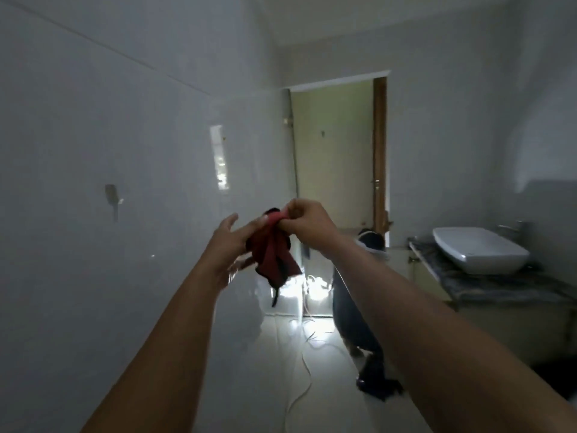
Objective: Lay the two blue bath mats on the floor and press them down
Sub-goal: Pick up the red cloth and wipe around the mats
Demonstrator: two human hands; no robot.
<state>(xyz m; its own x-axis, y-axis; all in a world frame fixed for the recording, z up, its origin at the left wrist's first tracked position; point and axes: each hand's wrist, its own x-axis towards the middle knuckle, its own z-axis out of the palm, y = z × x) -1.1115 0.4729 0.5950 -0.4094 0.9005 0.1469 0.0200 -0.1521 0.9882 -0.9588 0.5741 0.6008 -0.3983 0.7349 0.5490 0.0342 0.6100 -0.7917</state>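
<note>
Both forearms stretched forward, bare, nearest the lens. Right hand (304,218) pinched shut on the top corner of a red cloth (274,257), fingers curled tight round the bunched fabric. Left hand (232,245) spread loose just beside it, straight fingers brushing the cloth's near edge, gripping nothing. Soft, limp and crumpled, dark on the reverse, hanging in folds below the right hand. No blue bath mats clearly made out; dark shape (362,323) on the floor below and beyond the right forearm, too dim to tell. Glossy pale floor tiles (274,370), white cable (304,367) snaking across them beneath the hands. Smooth white basin (479,253) on a mottled stone counter (487,287), well off to the right hand's outer side. Probably best to set the cloth aside first, then take each mat by two corners, lower flat, clear of the cable, press from centre outward.
</note>
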